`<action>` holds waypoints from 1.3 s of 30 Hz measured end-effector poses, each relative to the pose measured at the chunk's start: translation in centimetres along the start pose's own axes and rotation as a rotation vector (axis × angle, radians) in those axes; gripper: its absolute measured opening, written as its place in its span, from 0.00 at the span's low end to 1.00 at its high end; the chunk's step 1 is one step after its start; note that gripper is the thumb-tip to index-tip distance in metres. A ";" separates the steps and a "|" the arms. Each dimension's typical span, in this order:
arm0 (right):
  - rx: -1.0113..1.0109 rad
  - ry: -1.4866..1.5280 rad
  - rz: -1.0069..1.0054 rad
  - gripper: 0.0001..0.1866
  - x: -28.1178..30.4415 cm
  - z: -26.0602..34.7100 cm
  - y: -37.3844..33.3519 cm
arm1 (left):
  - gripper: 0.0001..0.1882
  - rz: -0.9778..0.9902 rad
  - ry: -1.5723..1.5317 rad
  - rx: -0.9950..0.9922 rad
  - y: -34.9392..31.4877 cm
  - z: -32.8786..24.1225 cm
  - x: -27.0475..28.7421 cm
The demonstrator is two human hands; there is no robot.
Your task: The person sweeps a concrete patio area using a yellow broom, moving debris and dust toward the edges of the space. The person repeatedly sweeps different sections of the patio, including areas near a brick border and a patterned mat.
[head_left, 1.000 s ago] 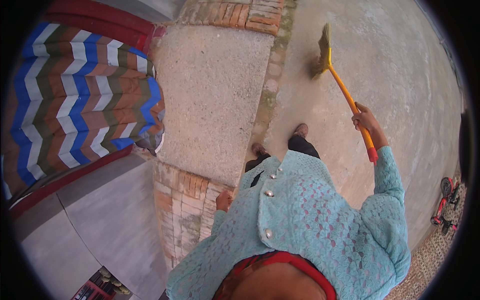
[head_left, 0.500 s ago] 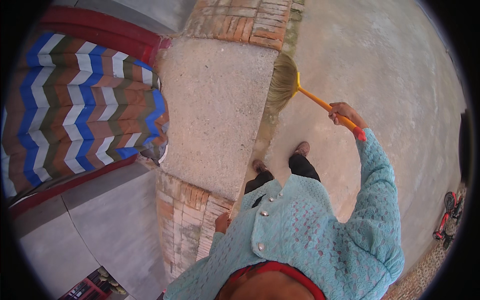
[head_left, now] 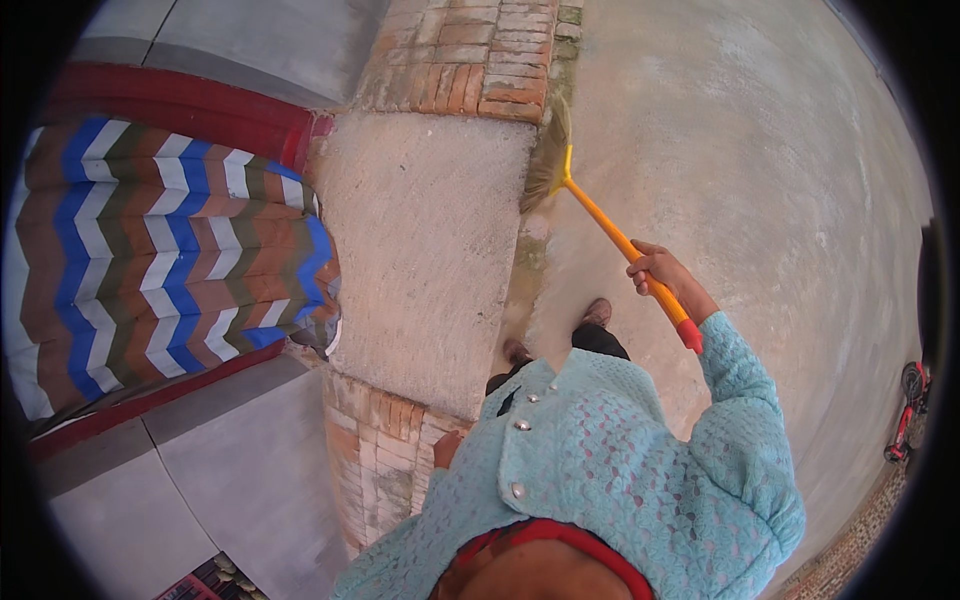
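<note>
right hand (head_left: 660, 270) was wrapped round the broom (head_left: 598, 213) near its red end | left hand (head_left: 447, 449) hung by the teal coat (head_left: 620, 450), couldn't tell if it pinched anything | bristles (head_left: 545, 165) lay over the mossy strip (head_left: 528, 250) beside the concrete slab (head_left: 425, 240) | imo it called for short low strokes along that edge | containers: couldn't really spot any tbh

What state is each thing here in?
Orange-handled broom, held at a slant
Right grip, closed around the broom
Left grip, partly hidden, can't tell whether open
Zigzag-striped door curtain, hanging, creased
Light-blue jacket, buttoned in front
Red two-wheeler, can't tell whether upright
</note>
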State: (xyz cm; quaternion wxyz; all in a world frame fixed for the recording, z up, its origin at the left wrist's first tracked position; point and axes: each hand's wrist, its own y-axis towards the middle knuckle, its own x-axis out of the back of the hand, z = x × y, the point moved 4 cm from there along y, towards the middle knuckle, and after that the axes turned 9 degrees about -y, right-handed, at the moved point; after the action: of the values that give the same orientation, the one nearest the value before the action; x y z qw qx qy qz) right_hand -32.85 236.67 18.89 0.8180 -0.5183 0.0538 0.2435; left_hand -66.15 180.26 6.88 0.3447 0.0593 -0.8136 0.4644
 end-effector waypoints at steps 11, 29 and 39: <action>0.060 -0.162 -0.181 0.36 10.8 3.1 4.4 | 0.19 -0.067 -0.502 0.251 0.9 -6.1 5.4; 0.020 0.036 -0.310 0.38 3.7 10.2 10.2 | 0.20 0.230 -0.686 0.226 27.0 -35.1 21.7; 0.395 0.374 -0.736 0.36 3.0 12.6 3.5 | 0.18 0.466 -0.517 -0.140 29.8 -53.9 24.5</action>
State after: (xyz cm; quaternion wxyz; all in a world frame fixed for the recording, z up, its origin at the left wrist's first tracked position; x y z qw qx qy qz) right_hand -33.88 249.92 20.72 0.9094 -0.3723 0.0584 -0.1761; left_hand -69.79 245.44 18.58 0.0154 -0.0360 -0.8956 0.4431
